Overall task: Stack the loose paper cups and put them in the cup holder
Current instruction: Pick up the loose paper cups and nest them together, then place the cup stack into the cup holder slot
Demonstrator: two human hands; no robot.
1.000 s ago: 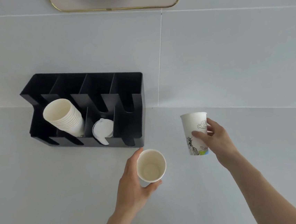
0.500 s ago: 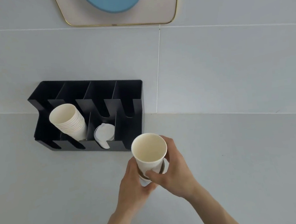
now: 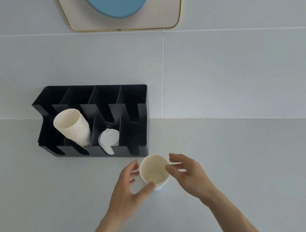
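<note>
Head cam: your left hand (image 3: 129, 185) and right hand (image 3: 186, 170) sit either side of the paper cup (image 3: 154, 171), fingers spread, thumb tips at its rim; actual grip unclear w/ blur. Cup stands upright on the counter (image 3: 246, 163), just near of the black cup holder (image 3: 92, 119), right end.

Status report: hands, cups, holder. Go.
Left hand and right hand open, flanking nested paper cups upright on counter. Cup holder just behind, cup stack in second slot. Path clear.
</note>
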